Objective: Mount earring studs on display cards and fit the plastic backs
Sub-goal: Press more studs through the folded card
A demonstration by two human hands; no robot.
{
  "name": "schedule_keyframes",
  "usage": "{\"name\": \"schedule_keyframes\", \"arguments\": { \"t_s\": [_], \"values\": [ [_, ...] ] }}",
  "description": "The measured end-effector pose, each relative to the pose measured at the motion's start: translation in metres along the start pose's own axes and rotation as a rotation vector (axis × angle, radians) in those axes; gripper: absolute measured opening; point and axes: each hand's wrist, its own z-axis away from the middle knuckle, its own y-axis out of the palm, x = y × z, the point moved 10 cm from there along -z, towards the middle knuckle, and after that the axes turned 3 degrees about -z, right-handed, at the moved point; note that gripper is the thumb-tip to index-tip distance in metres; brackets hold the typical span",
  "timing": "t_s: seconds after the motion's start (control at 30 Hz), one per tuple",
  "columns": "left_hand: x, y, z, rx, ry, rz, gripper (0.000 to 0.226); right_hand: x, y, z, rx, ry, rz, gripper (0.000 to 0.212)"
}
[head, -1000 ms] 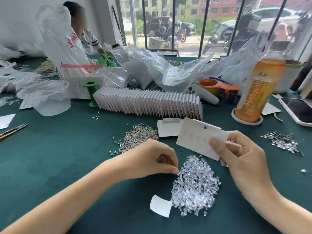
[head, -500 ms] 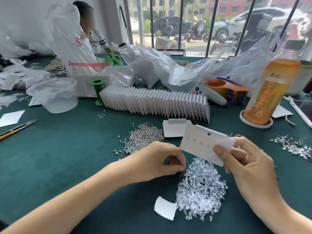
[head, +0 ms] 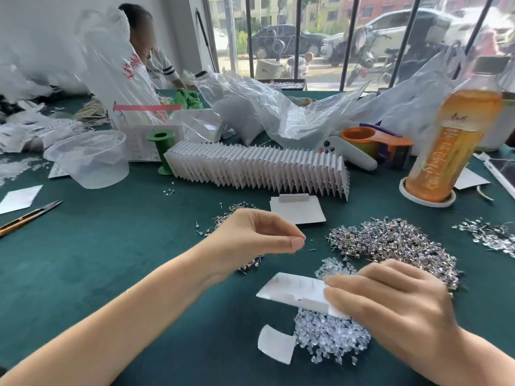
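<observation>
One display card (head: 295, 292) gripped in right hand (head: 390, 310); left hand (head: 259, 235) fingertips pinched, contents unclear.

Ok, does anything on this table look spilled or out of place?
Mostly tidy heaps, but a few studs lie scattered on the cloth apart from the stud pile, and a few more sit near the green spool. Nothing looks damaged.
</observation>
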Motion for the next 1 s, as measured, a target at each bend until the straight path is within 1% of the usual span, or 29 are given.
{"name": "schedule_keyframes", "arguments": {
  "t_s": [0.03,0.1,0.17,0.23,0.43,0.57,0.77,1.0],
  "values": [
    [-0.002,0.008,0.003,0.055,0.0,0.027,0.011,0.003,0.002,-0.001,0.015,-0.031,0.026,0.038],
    [-0.007,0.024,0.009,0.153,0.01,0.07,0.015,0.008,0.006,0.0,0.043,-0.075,0.075,0.034],
    [-0.011,0.033,0.013,0.207,0.023,0.08,0.02,0.011,0.009,0.001,0.055,-0.117,0.112,0.022],
    [-0.013,0.038,0.015,0.239,0.029,0.073,0.021,0.012,0.012,0.003,0.072,-0.135,0.127,0.007],
    [-0.014,0.042,0.019,0.292,0.046,0.038,0.017,0.01,0.015,0.005,0.092,-0.115,0.13,0.008],
    [-0.014,0.043,0.02,0.283,0.058,0.014,0.014,0.009,0.016,0.004,0.11,-0.105,0.135,0.007],
    [-0.017,0.042,0.019,0.261,0.102,-0.006,0.018,0.008,0.014,0.003,0.102,-0.089,0.12,0.011],
    [-0.016,0.048,0.021,0.299,0.103,0.032,0.014,0.009,0.014,0.003,0.106,-0.085,0.127,0.014]
  ]
}}
